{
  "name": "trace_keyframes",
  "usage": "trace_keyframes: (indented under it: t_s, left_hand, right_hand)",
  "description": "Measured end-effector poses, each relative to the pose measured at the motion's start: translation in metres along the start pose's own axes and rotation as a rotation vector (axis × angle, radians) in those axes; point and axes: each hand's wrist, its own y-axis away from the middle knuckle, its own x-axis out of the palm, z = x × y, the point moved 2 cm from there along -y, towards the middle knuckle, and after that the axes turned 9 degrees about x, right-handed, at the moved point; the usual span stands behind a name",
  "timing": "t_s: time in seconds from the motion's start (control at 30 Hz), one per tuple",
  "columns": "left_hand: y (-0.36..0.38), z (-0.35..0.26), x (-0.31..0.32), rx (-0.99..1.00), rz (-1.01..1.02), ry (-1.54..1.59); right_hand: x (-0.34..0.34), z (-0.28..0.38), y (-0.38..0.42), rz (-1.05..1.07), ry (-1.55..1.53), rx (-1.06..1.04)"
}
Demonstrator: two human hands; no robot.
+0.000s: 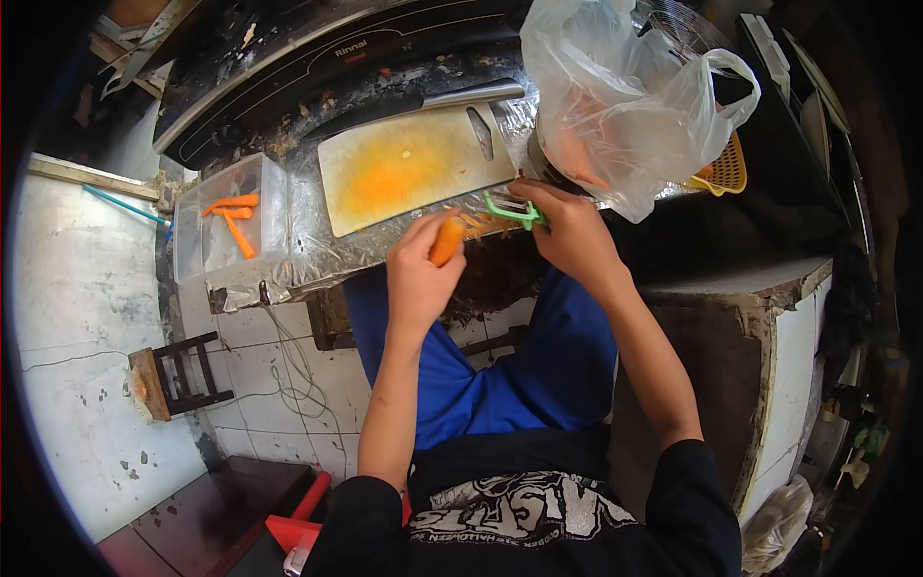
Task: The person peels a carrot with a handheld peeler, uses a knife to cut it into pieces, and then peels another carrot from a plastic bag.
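My left hand (419,270) is closed around a carrot (446,242), whose orange end points up toward the counter. Just to the right, my right hand (569,231) grips a green peeler (514,210), its blade side facing the carrot but apart from it. Both hands are over the counter's front edge, where bits of peel lie. Behind them lies a white cutting board (356,154) stained orange in the middle. A knife (461,94) rests along the board's far edge. In the clear plastic container (275,207) at left are several carrots (237,231).
A translucent plastic bag (635,106) with orange things inside stands at the counter's right, beside a yellow basket (723,169). A black Rinnai stove (385,48) runs along the back. A tiled cabinet (784,337) stands at right, and a small stool (159,383) at left.
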Motion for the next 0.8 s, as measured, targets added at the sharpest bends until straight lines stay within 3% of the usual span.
trace_keyframes:
  t_s: [0.17, 0.27, 0.33, 0.57, 0.67, 0.8]
  left_hand:
    - [0.003, 0.017, -0.013, -0.166, -0.153, -0.011]
    - [0.011, 0.031, -0.017, -0.209, -0.191, 0.035]
    - [0.016, 0.035, -0.022, -0.288, -0.228, 0.115]
    - [0.023, 0.035, -0.033, -0.306, -0.22, 0.093]
    - [0.027, 0.04, -0.033, -0.214, -0.227, 0.063]
    - [0.034, 0.042, -0.038, -0.389, -0.273, 0.246]
  right_hand:
    - [0.036, 0.016, 0.005, 0.05, 0.108, -0.064]
    - [0.057, 0.029, 0.006, -0.044, 0.219, -0.195]
    - [0.061, 0.035, 0.009, 0.028, 0.18, -0.204]
    - [0.042, 0.026, 0.034, 0.081, 0.232, -0.335]
    - [0.035, 0.024, 0.037, 0.186, 0.19, -0.343]
    - [0.052, 0.035, 0.016, 0.081, 0.174, -0.376]
